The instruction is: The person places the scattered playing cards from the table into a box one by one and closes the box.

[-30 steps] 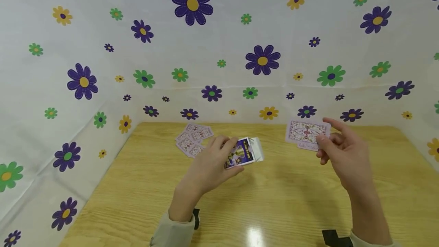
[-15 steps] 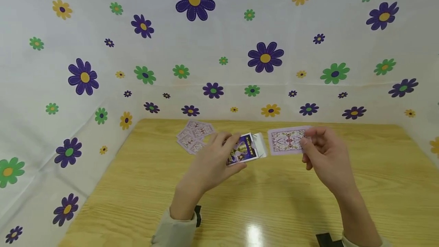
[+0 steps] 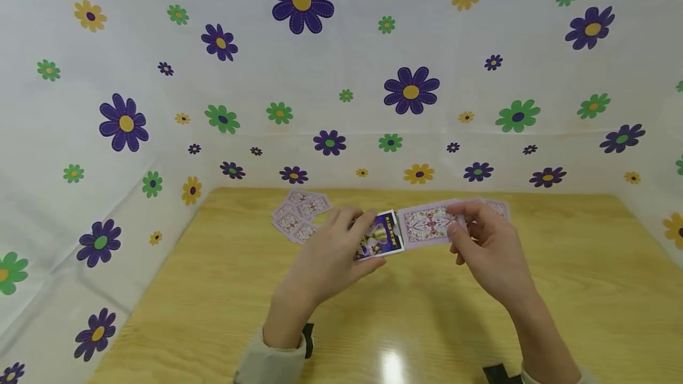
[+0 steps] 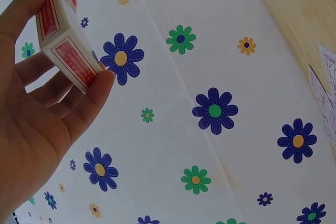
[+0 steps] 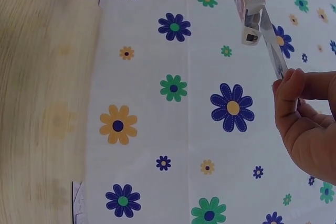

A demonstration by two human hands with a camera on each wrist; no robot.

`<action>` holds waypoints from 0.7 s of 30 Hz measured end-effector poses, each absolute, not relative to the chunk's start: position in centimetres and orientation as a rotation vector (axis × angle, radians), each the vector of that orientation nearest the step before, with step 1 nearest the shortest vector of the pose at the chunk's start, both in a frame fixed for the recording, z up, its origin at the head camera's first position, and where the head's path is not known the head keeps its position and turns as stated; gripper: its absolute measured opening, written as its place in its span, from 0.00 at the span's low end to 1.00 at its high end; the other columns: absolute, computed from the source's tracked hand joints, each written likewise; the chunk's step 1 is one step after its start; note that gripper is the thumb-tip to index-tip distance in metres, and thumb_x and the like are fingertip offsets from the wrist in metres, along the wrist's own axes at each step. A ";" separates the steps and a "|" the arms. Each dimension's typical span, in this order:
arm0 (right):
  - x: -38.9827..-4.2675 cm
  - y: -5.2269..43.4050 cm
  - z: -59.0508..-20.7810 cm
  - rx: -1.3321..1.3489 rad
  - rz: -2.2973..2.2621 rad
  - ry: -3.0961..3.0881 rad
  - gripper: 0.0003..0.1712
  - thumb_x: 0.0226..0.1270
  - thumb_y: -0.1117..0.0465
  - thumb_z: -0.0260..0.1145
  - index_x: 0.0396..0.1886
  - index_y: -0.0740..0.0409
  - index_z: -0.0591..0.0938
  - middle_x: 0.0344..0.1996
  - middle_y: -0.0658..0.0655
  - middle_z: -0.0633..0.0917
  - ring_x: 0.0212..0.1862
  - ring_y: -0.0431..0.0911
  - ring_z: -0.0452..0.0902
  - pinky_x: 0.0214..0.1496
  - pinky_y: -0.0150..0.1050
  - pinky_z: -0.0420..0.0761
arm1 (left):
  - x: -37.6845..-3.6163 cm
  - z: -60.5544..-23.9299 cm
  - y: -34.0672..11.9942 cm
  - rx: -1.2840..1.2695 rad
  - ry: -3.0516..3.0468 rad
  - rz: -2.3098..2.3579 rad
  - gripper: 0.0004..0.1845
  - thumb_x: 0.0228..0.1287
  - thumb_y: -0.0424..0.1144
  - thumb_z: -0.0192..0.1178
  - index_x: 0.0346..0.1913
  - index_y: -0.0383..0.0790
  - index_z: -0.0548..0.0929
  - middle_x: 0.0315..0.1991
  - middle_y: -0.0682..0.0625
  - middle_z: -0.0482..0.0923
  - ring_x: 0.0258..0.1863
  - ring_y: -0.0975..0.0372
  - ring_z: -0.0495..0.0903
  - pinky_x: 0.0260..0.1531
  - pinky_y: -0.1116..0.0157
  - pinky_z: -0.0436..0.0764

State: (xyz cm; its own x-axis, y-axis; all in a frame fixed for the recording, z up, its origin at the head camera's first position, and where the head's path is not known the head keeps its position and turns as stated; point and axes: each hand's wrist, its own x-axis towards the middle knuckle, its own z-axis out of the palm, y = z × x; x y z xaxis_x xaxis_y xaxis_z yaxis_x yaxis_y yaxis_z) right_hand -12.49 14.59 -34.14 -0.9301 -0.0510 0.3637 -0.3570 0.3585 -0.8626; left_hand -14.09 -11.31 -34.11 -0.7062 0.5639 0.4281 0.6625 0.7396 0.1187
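My left hand (image 3: pixel 328 256) grips a purple-fronted playing card box (image 3: pixel 383 236), its open end facing right. From the left wrist view the box's bottom (image 4: pixel 76 61) shows white with red panels, held between thumb and fingers. My right hand (image 3: pixel 493 248) pinches a few playing cards (image 3: pixel 427 224) by their right end, patterned backs up. Their left end is right at the box mouth. In the right wrist view the cards (image 5: pixel 274 45) appear edge-on beside the box's bent flap (image 5: pixel 251 35).
Several face-down cards (image 3: pixel 299 212) lie fanned on the wooden table (image 3: pixel 224 265) at the back left, partly behind my left hand. More cards (image 3: pixel 500 209) lie behind my right hand. A flower-print cloth (image 3: pixel 341 64) rises at the table's back and sides.
My right hand has moved left with its cards, from well right of the box up to its mouth. Cards on the table behind that hand have come into view. The left hand stays nearly still.
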 end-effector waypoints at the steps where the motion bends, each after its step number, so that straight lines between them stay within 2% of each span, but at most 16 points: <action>1: -12.6 14.5 -34.1 0.362 1.585 -2.360 0.13 0.72 0.72 0.58 0.54 0.68 0.77 0.37 0.62 0.79 0.26 0.46 0.76 0.24 0.33 0.80 | -14.1 -34.2 -11.4 -0.940 -2.581 -0.376 0.39 0.60 0.55 0.69 0.69 0.37 0.71 0.56 0.41 0.74 0.54 0.52 0.75 0.47 0.61 0.82; 6: -13.2 14.1 -33.8 0.355 1.496 -2.392 0.14 0.72 0.70 0.59 0.55 0.66 0.78 0.38 0.61 0.80 0.27 0.45 0.77 0.25 0.32 0.80 | -14.2 -34.2 -11.5 -0.951 -2.571 -0.373 0.39 0.60 0.55 0.69 0.68 0.37 0.71 0.56 0.41 0.74 0.54 0.52 0.75 0.47 0.60 0.82; 13: -13.0 14.4 -33.9 0.391 1.517 -2.391 0.14 0.71 0.72 0.60 0.54 0.67 0.78 0.36 0.60 0.80 0.27 0.46 0.77 0.25 0.33 0.80 | -14.5 -34.3 -10.6 -0.958 -2.571 -0.370 0.38 0.59 0.53 0.70 0.68 0.37 0.72 0.55 0.42 0.75 0.53 0.52 0.74 0.41 0.62 0.83; 21: -13.0 14.9 -33.9 0.382 1.538 -2.436 0.14 0.69 0.73 0.60 0.54 0.66 0.79 0.37 0.61 0.82 0.26 0.46 0.77 0.25 0.34 0.80 | -14.7 -35.0 -10.3 -0.981 -2.581 -0.360 0.37 0.59 0.53 0.70 0.67 0.38 0.72 0.54 0.43 0.75 0.51 0.53 0.75 0.40 0.62 0.82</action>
